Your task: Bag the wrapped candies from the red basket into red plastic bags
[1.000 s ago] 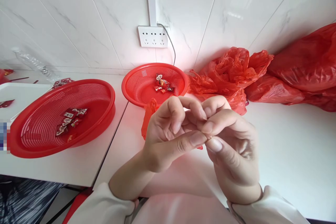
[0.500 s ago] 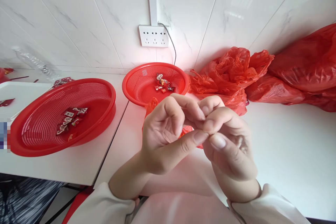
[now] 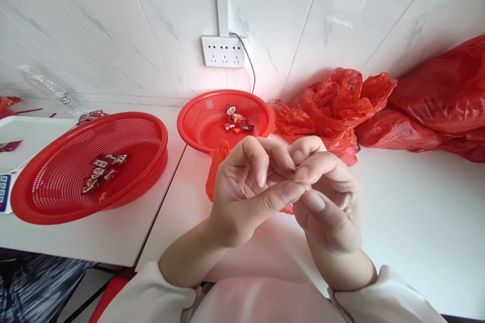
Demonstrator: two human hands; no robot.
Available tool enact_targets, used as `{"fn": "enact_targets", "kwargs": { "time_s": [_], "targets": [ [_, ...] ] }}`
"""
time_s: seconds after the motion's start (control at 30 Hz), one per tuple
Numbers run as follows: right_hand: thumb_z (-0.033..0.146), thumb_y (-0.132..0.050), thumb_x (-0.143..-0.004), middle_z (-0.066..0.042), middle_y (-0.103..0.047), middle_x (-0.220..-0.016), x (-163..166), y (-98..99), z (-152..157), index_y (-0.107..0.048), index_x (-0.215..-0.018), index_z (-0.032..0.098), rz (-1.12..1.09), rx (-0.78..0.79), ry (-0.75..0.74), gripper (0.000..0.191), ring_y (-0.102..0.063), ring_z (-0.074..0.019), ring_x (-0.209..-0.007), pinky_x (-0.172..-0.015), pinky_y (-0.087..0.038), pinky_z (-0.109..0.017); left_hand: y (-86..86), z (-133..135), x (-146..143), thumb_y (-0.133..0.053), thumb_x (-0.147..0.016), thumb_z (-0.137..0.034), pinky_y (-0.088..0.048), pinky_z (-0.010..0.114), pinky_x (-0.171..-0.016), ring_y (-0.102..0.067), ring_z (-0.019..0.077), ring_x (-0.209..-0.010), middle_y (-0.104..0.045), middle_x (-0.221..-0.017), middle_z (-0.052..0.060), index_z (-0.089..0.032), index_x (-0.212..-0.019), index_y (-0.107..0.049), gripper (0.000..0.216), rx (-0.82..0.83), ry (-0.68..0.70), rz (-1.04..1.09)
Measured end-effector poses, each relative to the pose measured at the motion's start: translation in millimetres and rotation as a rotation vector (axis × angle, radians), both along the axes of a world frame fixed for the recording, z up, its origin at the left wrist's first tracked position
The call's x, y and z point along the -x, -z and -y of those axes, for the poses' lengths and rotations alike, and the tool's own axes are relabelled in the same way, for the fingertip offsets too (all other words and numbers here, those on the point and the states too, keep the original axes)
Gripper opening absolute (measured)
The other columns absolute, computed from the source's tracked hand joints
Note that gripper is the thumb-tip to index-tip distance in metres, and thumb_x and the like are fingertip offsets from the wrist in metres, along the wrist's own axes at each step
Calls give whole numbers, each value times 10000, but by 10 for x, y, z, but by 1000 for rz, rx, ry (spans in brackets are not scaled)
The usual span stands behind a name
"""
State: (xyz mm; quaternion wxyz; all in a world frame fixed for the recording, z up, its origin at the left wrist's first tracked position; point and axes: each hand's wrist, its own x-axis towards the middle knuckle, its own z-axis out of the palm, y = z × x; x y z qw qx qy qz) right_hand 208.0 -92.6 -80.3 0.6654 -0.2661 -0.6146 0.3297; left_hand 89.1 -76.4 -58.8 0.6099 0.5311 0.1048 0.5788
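Hands first: two of them, the left hand [image 3: 242, 194] and the right hand [image 3: 331, 212], raised together over the white counter [image 3: 417, 222] at the middle of the view. Each grip is narrow, thumb pressed against curled fingers, and the fingertips [image 3: 293, 191] of both meet in one tight pinch. One small red bag [image 3: 215, 169] sits right behind them, showing at 10 o'clock of the left hand and again just under the pinch; whether its film is what the tips nip cannot be told. Two red mesh baskets stand on the counter: the large basket [image 3: 151, 171] at 9 o'clock of the hands and the small basket [image 3: 204, 126] at 12 o'clock, each with a little cluster of wrapped sweets [image 3: 101, 171] too small to count. A heap of big red bags [image 3: 341, 101] lies along the wall from 1 to 3 o'clock. One wall socket [image 3: 223, 51] sits above the small basket, and one white tray [image 3: 34, 133] lies at 9 o'clock beyond the large one. Against half a second ago, the hands have kept their place, less red film shows between them, and baskets and heap have not moved.
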Motion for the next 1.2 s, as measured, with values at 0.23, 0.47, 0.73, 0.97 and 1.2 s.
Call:
{"fn": "enact_targets", "kwargs": {
  "time_s": [0.23,0.47,0.73,0.97,1.2],
  "targets": [
    [367,-652,-807,-26,-547,-804,-107,-103,-75,-623,-761,265,-21,41,-222,116,-546,-177,-700,-630,-522,-360,-31,-29,91,-728,-758,-213,-532,304,-657,-592,151,-769,-565,-794,-5,-217,-656,-418,327,-101,-34,-163],
    [215,-552,-888,46,-550,-515,-501,-16,-387,-752,-863,246,141,131,-24,203,-522,-120,-479,-818,-541,-418,-54,-275,467,-489,-864,-229,-483,375,-720,-586,203,-727,-604,-731,58,-205,-627,-592,260,-307,-336,-483],
    [443,-647,-858,-92,-601,-1325,-368,107,-473,-555,-1334,238,798,96,59,526,-543,-300,-1229,-1032,-434,-504,-91,-391,773,-534,-829,-605,-370,489,-979,-522,368,-1166,-573,-1268,129,-213,-1231,-562,562,-168,-827,-1610],
    [326,-601,-915,-54,-704,-1068,-244,45,-372,-678,-1046,224,458,108,-149,183,-655,-203,-1010,-915,-526,-371,-88,-453,818,-458,-905,-527,-386,349,-649,-610,258,-722,-658,-763,46,-228,-827,-664,371,-173,-603,-1715],
    [291,-675,-857,-56,-674,-1116,-294,-5,-272,-648,-1092,228,413,83,-199,245,-627,-210,-1065,-938,-510,-374,-97,-457,657,-546,-893,-380,-440,309,-694,-608,201,-777,-675,-847,17,-235,-857,-650,182,-107,-484,-1157]
  ]
}}
